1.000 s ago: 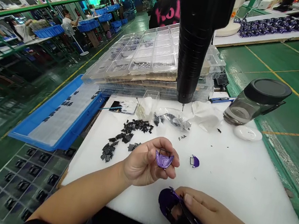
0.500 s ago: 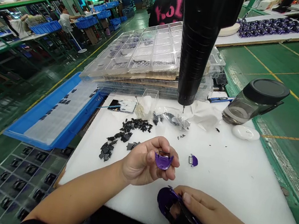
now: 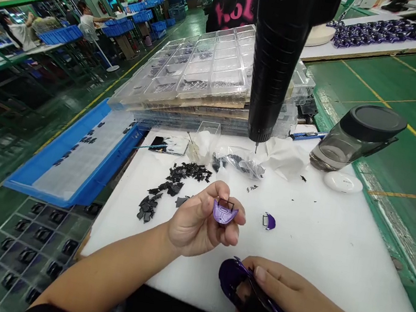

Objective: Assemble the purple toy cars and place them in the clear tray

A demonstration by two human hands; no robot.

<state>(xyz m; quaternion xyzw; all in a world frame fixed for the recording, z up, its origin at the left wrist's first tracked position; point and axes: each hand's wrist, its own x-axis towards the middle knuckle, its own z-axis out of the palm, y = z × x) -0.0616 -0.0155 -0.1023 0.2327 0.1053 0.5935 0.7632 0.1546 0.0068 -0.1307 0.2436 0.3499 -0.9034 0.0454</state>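
My left hand [image 3: 201,223] pinches a small purple curved plastic cover [image 3: 224,212] with a thin black frame along its top edge. Lower right, my right hand [image 3: 280,297] grips a larger glossy purple and black plastic shell [image 3: 235,285] that has openings through it; its far end lies partly behind my fingers. A second small purple cover [image 3: 270,221] with a black frame lies on the white table mat [image 3: 315,276], right of my left hand and apart from both hands. Beyond my left wrist, small black plastic pieces [image 3: 172,187] are heaped loosely on the mat.
A black electric screwdriver [image 3: 269,82] hangs bit-down over the table. Clear compartment trays [image 3: 201,71] are stacked behind it. On the left stand a blue bin [image 3: 39,188] and a divided tray of black parts [image 3: 26,256]. A lidded bottle [image 3: 351,138] and white oval case [image 3: 343,182] sit right.
My left hand has moved slightly left and up, tilting the small purple cover so that its face catches more light. My right hand keeps its hold on the larger shell, almost still.
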